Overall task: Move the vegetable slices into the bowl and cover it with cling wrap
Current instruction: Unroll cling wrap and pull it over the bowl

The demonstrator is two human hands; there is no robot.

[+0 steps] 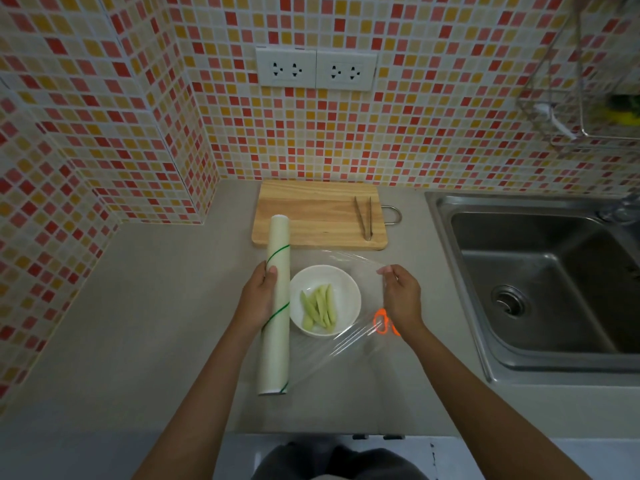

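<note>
Cling wrap over bowl

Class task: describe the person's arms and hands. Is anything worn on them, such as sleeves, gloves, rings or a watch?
Both arms are bare to the frame edge: no sleeves show. The left hand and right hand wear no gloves; no rings, watch or bracelet are visible. Nails are short and unpainted.

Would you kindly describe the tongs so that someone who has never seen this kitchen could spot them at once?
Start at the steel sink on the right, then look left to the wooden cutting board lying against the tiled wall. The tongs lie on the board's right end, near its metal handle loop. They are the only thing on the board: a slim pair of metal arms joined at the near end, spreading slightly toward the wall.
</note>
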